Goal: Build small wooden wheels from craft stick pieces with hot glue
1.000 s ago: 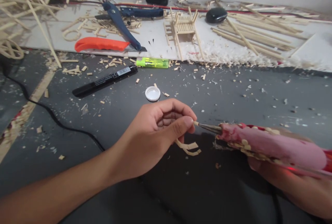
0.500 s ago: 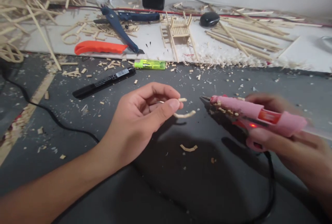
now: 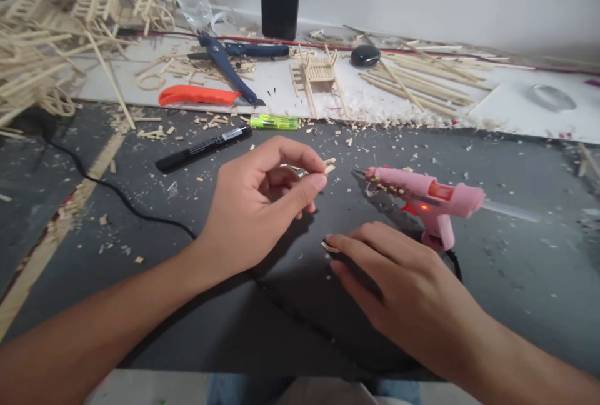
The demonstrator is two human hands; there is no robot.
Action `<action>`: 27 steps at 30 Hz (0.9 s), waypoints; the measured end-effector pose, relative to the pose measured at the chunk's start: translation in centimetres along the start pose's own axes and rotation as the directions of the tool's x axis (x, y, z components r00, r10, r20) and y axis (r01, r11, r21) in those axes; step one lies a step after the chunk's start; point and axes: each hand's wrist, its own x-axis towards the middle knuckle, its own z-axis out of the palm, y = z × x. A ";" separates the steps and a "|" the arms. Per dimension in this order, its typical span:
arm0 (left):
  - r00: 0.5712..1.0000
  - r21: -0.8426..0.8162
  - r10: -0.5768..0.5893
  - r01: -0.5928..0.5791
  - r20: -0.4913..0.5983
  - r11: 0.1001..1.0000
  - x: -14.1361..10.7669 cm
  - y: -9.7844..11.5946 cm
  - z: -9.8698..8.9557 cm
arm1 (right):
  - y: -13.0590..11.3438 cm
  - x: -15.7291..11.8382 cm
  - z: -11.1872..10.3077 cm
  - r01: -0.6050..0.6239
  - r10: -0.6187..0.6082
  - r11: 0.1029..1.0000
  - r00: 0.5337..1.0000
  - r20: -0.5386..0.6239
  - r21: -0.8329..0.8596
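My left hand (image 3: 272,205) is closed, thumb and forefinger pinching a small curved wooden piece (image 3: 330,169); its ends show past the fingertips and the rest is hidden. Low over the table, my right hand (image 3: 398,274) has its forefinger on another short curved wooden strip (image 3: 330,247), with the thumb a little apart from it. Most of that strip is covered by the fingers. Beyond the right hand, a pink glue gun (image 3: 422,189) rests on the table, nozzle to the left, its red light on and a clear glue stick out of its back.
A black marker (image 3: 201,150), a green lighter (image 3: 274,122) and an orange cutter (image 3: 199,95) lie ahead. Behind are blue-handled pliers (image 3: 227,67), a small stick chair (image 3: 321,74) and thin sticks (image 3: 417,83). Wooden models (image 3: 42,49) crowd the left. A black cord (image 3: 126,205) crosses the table.
My right hand has let go of the glue gun, which now lies on the table, and has moved left to the curved strip. The left hand still holds its piece, now turned.
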 end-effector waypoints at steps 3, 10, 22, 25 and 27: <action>0.999 0.019 0.033 -0.034 0.011 0.999 -0.2 0.0 0.1 | -0.7 2.1 0.7 0.008 -0.008 0.994 1.000 0.003 -0.106; 0.988 0.171 0.154 -0.146 -0.032 0.974 -0.7 -0.2 0.0 | -0.5 3.0 0.5 0.139 -0.098 0.931 0.986 0.138 -0.337; 0.773 0.425 0.634 -0.583 0.027 0.693 -0.1 -0.3 -0.9 | 0.6 2.8 0.0 0.261 -0.194 0.913 0.954 0.228 -0.314; 0.733 0.460 0.674 -0.630 0.086 0.626 0.0 -0.5 -0.9 | 0.5 2.9 -0.1 0.084 -0.084 0.996 0.984 0.158 0.007; 0.708 0.450 0.697 -0.662 0.113 0.599 0.0 -0.6 -1.0 | 0.3 2.8 -0.6 -0.039 0.006 0.949 0.994 0.106 0.312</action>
